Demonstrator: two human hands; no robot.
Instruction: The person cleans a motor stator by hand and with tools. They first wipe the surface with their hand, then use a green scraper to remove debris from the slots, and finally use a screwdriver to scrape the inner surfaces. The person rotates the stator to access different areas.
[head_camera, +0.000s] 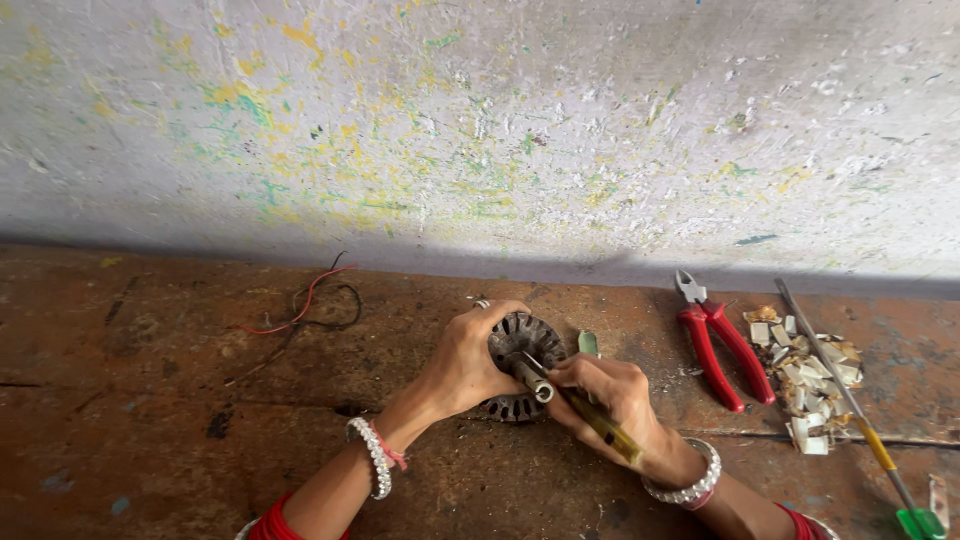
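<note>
A round slotted metal motor core (517, 345) with a short steel shaft stands on the brown wooden surface (180, 420). My left hand (465, 360) grips its left side and holds it steady. My right hand (610, 395) is closed around a thin tool with a yellowish translucent handle (603, 425). The tool's metal tip lies across the core's top, beside the shaft. Beaded bracelets sit on both wrists.
Red-handled pliers (720, 345) lie to the right. Beyond them is a pile of small pale paper scraps (810, 375) and a long thin rod with a yellow and green end (850, 400). Loose red and black wires (305, 305) lie at the back left. A paint-flecked wall (480, 130) rises behind.
</note>
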